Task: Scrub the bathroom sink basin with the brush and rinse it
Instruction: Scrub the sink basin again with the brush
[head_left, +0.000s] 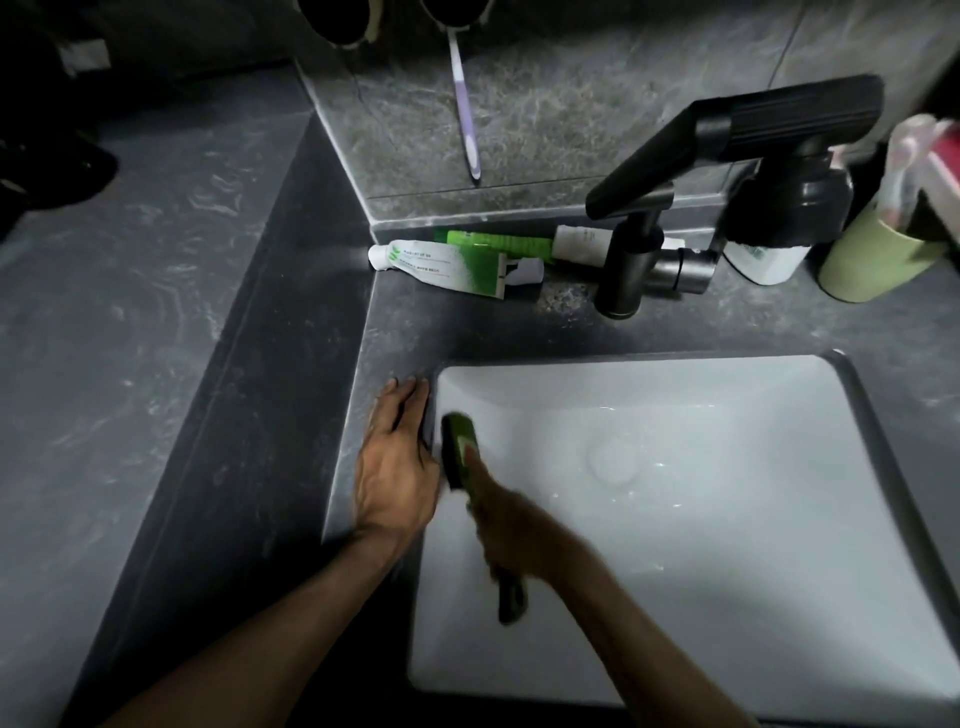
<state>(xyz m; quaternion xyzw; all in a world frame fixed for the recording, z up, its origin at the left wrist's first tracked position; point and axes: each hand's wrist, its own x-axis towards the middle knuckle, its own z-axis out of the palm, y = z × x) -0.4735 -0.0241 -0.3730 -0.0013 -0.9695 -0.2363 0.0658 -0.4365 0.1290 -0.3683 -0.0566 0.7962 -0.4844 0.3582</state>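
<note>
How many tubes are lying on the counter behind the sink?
3. A white-and-green tube lies in front, a green tube just behind it, and a white tube partly behind the tap. More may be hidden there.

1. The sink basin (727, 545) is sitting sunk into the table (405, 332), at its near right.
2. The faucet (636, 254) is standing on the table behind the basin's far rim.
3. Three tubes (441, 265) are lying left of the faucet's base, along the back wall.
4. A pump bottle (769, 244) is standing right of the faucet, with a cup (872, 260) to its right.
5. A toothbrush (464, 114) is hanging on the wall above the tubes.
6. The left hand (400, 467) is resting flat on the table, just beside the basin's left rim.
7. The right hand (514, 525) is gripping the brush (460, 452) inside the basin, with the brush's head against the left wall.
</note>
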